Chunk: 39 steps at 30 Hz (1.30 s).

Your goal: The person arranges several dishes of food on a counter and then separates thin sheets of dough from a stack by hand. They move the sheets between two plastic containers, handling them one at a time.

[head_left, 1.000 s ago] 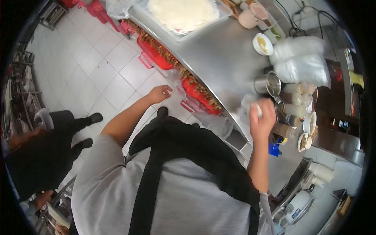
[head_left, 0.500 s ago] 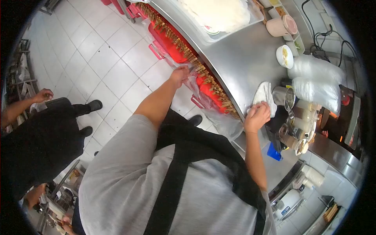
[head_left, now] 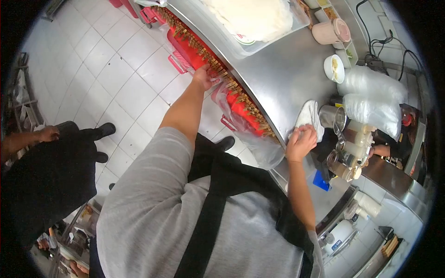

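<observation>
My left hand (head_left: 204,78) reaches down beside the counter's front, its fingers closed on a clear plastic bag (head_left: 221,95) that hangs over the red baskets (head_left: 181,50). Its fingertips are partly hidden. Along the top of these baskets runs a dense row of wooden clothespin-like pieces (head_left: 204,54), below the steel counter edge. On the counter (head_left: 273,69), my right hand (head_left: 302,142) has its bent fingers on a folded white cloth (head_left: 309,118) near the edge.
A clear tub with a white mass (head_left: 252,21) stands far on the counter. To the right are a white bowl (head_left: 334,68), a pink-lidded container (head_left: 331,31), stacked plastic bags (head_left: 373,104) and a metal pot (head_left: 329,116). A person in a black apron (head_left: 55,171) stands left.
My left hand has moved up and left along the row of red baskets. The right hand and cloth have shifted only slightly. At right, another person's hand has come into view.
</observation>
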Available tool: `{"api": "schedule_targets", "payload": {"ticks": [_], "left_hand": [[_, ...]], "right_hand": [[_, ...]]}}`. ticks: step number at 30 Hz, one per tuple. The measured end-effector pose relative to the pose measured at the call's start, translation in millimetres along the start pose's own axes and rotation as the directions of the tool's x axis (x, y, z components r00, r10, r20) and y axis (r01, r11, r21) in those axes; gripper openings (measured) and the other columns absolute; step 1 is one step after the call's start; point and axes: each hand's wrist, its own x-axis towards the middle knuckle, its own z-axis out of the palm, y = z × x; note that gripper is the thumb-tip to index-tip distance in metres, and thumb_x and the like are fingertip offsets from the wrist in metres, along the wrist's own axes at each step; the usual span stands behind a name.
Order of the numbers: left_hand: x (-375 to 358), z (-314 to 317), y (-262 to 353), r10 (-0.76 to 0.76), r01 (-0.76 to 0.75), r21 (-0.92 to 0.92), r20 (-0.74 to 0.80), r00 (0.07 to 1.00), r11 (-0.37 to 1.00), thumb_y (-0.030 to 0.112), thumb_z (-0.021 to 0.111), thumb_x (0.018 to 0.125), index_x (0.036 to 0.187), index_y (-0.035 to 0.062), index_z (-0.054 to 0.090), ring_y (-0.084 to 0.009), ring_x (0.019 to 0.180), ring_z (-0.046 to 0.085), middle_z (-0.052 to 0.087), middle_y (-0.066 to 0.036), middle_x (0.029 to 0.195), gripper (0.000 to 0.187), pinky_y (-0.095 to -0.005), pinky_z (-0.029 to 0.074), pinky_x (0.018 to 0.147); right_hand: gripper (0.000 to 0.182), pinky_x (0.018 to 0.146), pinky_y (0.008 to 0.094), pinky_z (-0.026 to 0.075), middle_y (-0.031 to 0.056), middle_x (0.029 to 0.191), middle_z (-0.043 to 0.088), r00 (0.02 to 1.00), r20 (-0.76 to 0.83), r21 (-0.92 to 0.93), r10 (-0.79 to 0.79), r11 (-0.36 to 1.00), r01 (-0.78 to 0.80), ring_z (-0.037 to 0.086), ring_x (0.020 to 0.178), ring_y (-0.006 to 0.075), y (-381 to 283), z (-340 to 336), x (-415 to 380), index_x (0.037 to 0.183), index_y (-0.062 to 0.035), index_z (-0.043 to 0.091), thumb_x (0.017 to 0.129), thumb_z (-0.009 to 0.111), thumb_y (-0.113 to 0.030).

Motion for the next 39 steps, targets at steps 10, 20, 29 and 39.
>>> {"api": "schedule_targets", "payload": {"ticks": [10,20,29,39], "left_hand": [[14.3,-56.8,-13.4,0.128,-0.128,0.035,-0.003,0.992,0.991,0.028,0.056,0.086,0.118,0.0149,0.053,-0.0191,0.111,0.047,0.054,-0.001,0.121,0.035,-0.0441,0.037,0.092],[26.4,-80.1,40.3,0.177,-0.178,0.005,-0.130,0.976,0.984,0.019,0.049,0.091,0.106,0.0065,0.056,-0.0175,0.092,0.057,0.060,-0.005,0.101,0.021,-0.0290,0.049,0.077],[38.3,-89.5,63.2,0.004,-0.015,0.240,0.049,0.999,0.971,0.030,0.050,0.088,0.090,0.0138,0.054,-0.0180,0.056,0.049,0.052,-0.004,0.070,0.016,-0.0285,0.044,0.048],[-58.0,-114.0,8.5,0.180,-0.093,0.990,0.073,0.981,0.107,0.032,0.052,0.083,0.125,0.0180,0.043,-0.0291,0.092,0.048,0.049,-0.010,0.110,0.045,-0.0458,0.042,0.077]], "right_hand": [[0.017,0.082,0.0424,0.031,0.0084,0.105,0.053,0.997,-0.028,0.020,0.072,0.997,-0.071,0.047,0.100,0.0279,0.3,-2.9,-0.6,0.084,-0.0138,0.055,0.069,0.061,-0.019],[0.021,0.087,0.0441,0.030,0.0086,0.101,0.049,0.991,-0.082,0.191,0.110,0.977,-0.093,0.046,0.099,0.0265,7.2,-23.3,-8.4,0.088,-0.0115,0.055,0.073,0.060,-0.025],[0.023,0.087,0.0437,0.031,0.0101,0.100,0.050,0.992,-0.063,0.239,0.112,0.966,-0.094,0.046,0.099,0.0269,12.8,-22.0,-13.9,0.089,-0.0111,0.055,0.075,0.060,-0.029],[0.014,0.079,0.0438,0.035,0.0072,0.092,0.053,0.994,0.018,0.155,0.110,0.982,-0.112,0.049,0.094,0.0269,20.5,-23.6,6.8,0.082,-0.0117,0.059,0.073,0.062,-0.021]]}}
